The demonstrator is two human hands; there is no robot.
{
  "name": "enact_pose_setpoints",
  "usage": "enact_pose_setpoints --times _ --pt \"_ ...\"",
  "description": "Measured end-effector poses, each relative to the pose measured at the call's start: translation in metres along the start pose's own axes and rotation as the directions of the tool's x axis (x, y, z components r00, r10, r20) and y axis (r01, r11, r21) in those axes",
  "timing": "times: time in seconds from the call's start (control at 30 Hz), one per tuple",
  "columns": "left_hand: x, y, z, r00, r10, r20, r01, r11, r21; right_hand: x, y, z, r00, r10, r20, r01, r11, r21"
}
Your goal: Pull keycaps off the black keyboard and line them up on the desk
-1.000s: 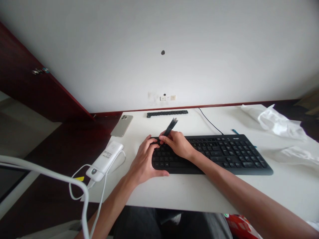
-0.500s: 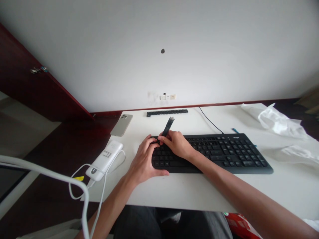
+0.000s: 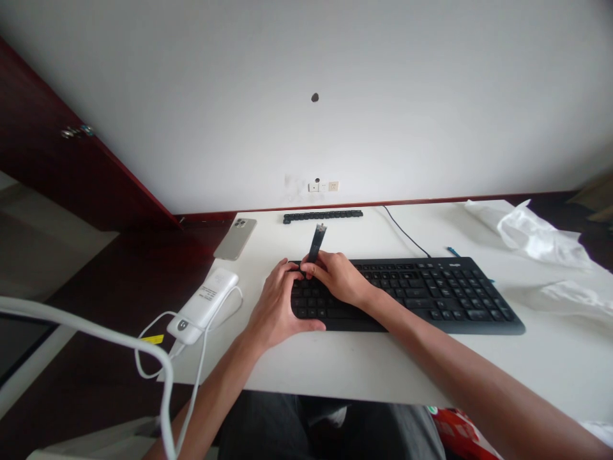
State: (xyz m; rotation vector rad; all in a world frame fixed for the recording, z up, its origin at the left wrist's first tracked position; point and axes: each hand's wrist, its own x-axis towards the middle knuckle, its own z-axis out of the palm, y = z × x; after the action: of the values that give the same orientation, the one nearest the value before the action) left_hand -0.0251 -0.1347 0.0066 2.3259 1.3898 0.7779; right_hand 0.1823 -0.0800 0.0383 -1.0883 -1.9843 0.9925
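Observation:
A black keyboard [image 3: 416, 294] lies on the white table. My right hand [image 3: 335, 273] is closed on a dark brush-like tool [image 3: 317, 243], which stands nearly upright over the keyboard's upper left part; the tool's lower end is hidden by my fingers. My left hand [image 3: 280, 303] rests around the keyboard's left end, its thumb along the front edge and its fingers spread over the upper left corner, close to the right fingertips. A row of loose black keycaps [image 3: 323, 216] lies behind the keyboard.
On the table's left are a phone [image 3: 234, 239] and a white power bank [image 3: 204, 306] with a white cable [image 3: 202, 361]. Crumpled white plastic [image 3: 541, 233] lies at the right. A small blue tool [image 3: 452, 251] sits behind the keyboard. Sockets [image 3: 324, 186] are in the wall.
The tool in my right hand has tipped more upright, its top moving left. Both hands stay at the keyboard's left end. The view has shifted slightly.

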Motion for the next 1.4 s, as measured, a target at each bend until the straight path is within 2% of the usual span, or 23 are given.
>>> enact_pose_setpoints --times 0.13,0.3,0.43,0.6,0.73,0.87,1.0,1.13,1.3,1.4 --pt "0.0 0.001 -0.001 1.0 -0.001 0.0 0.001 1.0 0.001 -0.001 -0.003 0.0 0.998 -0.052 0.041 0.053 0.999 -0.009" --pt "-0.001 -0.001 0.001 0.998 0.046 -0.031 -0.045 0.999 0.028 -0.003 -0.004 0.001 0.995 -0.084 0.044 0.086 0.996 -0.028" --pt "-0.001 -0.001 0.002 0.995 0.076 -0.067 -0.074 0.997 0.029 -0.005 -0.005 0.004 0.986 -0.16 0.048 0.163 0.984 -0.074" --pt "-0.001 0.002 -0.001 0.996 0.048 -0.07 -0.047 0.999 0.019 -0.007 -0.005 0.011 0.951 -0.284 0.121 0.303 0.935 -0.186" --pt "0.0 0.005 -0.004 0.995 0.068 -0.072 -0.068 0.998 -0.004 -0.008 -0.004 0.017 0.917 -0.37 0.148 0.397 0.884 -0.247" --pt "0.003 0.011 -0.005 0.989 0.101 -0.104 -0.102 0.995 -0.005 -0.009 -0.004 0.02 0.916 -0.378 0.137 0.402 0.866 -0.296" --pt "0.004 0.013 -0.009 0.989 0.127 -0.075 -0.132 0.989 -0.064 -0.01 -0.006 0.02 0.909 -0.395 0.135 0.417 0.848 -0.327" --pt "0.004 0.004 -0.01 0.993 0.101 -0.059 -0.108 0.986 -0.123 -0.01 -0.007 0.021 0.907 -0.398 0.138 0.419 0.829 -0.369" --pt "0.007 -0.01 -0.003 0.991 0.101 -0.086 -0.107 0.992 -0.066 -0.01 -0.009 0.023 0.899 -0.423 0.115 0.429 0.796 -0.427" --pt "0.008 -0.013 0.001 0.993 0.116 -0.033 -0.117 0.993 -0.032 -0.013 -0.013 0.024 0.923 -0.37 0.102 0.375 0.811 -0.449"
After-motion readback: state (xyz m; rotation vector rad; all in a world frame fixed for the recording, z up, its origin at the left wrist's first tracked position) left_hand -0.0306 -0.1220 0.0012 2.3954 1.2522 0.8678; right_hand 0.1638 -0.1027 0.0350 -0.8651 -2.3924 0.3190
